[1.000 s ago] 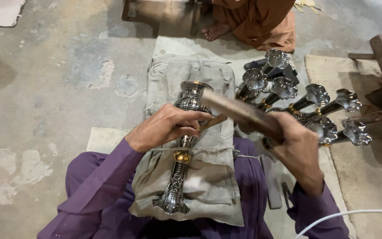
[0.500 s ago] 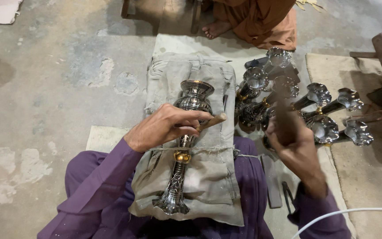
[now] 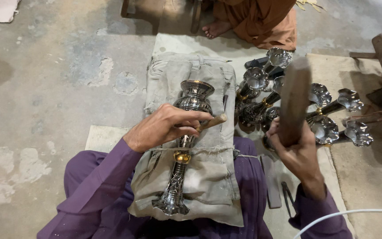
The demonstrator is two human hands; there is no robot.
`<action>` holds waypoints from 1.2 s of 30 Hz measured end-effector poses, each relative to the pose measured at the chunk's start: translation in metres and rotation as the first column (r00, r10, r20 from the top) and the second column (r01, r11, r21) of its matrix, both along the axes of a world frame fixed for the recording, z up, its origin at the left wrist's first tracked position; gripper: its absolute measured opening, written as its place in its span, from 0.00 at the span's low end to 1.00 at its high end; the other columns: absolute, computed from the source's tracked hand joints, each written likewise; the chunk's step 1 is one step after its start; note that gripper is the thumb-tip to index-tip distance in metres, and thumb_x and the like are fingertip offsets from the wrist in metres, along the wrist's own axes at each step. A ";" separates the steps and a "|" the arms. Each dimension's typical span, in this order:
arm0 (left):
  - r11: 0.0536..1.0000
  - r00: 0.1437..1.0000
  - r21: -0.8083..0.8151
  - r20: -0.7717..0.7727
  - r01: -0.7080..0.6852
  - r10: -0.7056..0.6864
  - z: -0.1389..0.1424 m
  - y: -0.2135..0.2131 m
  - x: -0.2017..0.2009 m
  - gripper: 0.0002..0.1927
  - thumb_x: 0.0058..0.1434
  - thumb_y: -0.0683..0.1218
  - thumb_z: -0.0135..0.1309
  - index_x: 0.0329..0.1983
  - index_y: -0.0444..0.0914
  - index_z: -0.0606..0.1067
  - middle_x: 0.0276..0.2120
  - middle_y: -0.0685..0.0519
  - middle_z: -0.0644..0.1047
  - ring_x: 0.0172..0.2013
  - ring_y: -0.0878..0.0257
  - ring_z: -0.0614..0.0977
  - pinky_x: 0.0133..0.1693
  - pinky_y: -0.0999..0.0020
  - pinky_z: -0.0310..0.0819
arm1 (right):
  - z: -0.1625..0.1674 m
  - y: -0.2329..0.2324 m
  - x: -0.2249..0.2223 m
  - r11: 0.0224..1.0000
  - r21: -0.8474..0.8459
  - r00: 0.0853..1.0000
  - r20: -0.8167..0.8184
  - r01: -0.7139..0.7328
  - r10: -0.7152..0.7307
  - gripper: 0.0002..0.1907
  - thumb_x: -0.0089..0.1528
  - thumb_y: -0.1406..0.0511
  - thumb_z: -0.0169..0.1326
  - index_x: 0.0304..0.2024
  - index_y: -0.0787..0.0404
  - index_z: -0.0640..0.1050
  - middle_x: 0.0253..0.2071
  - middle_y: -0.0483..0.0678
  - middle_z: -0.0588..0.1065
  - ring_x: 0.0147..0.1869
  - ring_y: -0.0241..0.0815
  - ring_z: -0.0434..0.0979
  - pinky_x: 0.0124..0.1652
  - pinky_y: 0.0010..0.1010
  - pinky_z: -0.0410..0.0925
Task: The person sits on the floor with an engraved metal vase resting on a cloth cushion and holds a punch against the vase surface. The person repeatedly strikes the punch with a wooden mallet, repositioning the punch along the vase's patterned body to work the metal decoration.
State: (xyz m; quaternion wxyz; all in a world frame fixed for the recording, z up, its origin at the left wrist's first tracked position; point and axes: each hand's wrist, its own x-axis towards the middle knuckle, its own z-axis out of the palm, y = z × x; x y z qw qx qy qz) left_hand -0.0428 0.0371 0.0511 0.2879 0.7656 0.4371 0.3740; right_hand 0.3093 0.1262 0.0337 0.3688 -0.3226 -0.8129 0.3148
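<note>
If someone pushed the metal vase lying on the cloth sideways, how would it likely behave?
The metal vase looks rigid and probably heavy for its size. Its round, polished body would likely roll, though the cloth pad and the left hand pressing on it should steady it.

Motion-blurred wooden mallet (image 3: 294,102); seated person (image 3: 261,20) cropped at top edge

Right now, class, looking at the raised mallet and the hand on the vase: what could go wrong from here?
1. The left hand holds a short punch against the metal vase; a strike off line from the wooden mallet in the right hand could hit the fingers.
2. The vase lies loose on a folded cloth over the lap, so it might roll.
3. The finished vases lie close beside the swing and could get knocked.
</note>
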 end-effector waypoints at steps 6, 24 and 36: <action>1.000 1.000 -0.013 -0.012 -0.003 0.003 0.001 -0.001 0.000 0.28 0.57 0.41 0.62 0.62 0.46 0.75 0.33 0.55 0.86 0.32 0.64 0.88 0.37 0.65 0.83 | -0.002 0.000 -0.002 0.976 0.190 0.989 0.082 0.107 -0.125 0.16 0.66 0.69 0.56 0.57 0.62 0.74 0.48 0.52 0.80 0.42 0.43 0.85 0.41 0.40 0.81; 1.000 1.000 0.008 0.012 0.008 -0.008 0.000 -0.002 0.000 0.28 0.58 0.40 0.62 0.63 0.47 0.74 0.36 0.55 0.86 0.35 0.64 0.88 0.40 0.66 0.84 | 0.005 -0.011 -0.003 0.999 -0.037 0.994 -0.111 -0.006 0.001 0.10 0.67 0.72 0.58 0.50 0.58 0.75 0.43 0.49 0.79 0.49 0.42 0.82 0.52 0.37 0.79; 0.999 1.000 0.038 -0.001 -0.008 0.008 -0.002 -0.001 -0.001 0.27 0.58 0.42 0.63 0.61 0.47 0.76 0.37 0.53 0.85 0.34 0.63 0.88 0.38 0.64 0.83 | 0.018 -0.014 0.001 0.922 0.348 0.800 0.497 0.172 -0.337 0.18 0.56 0.66 0.67 0.48 0.61 0.79 0.36 0.50 0.83 0.32 0.43 0.84 0.32 0.39 0.77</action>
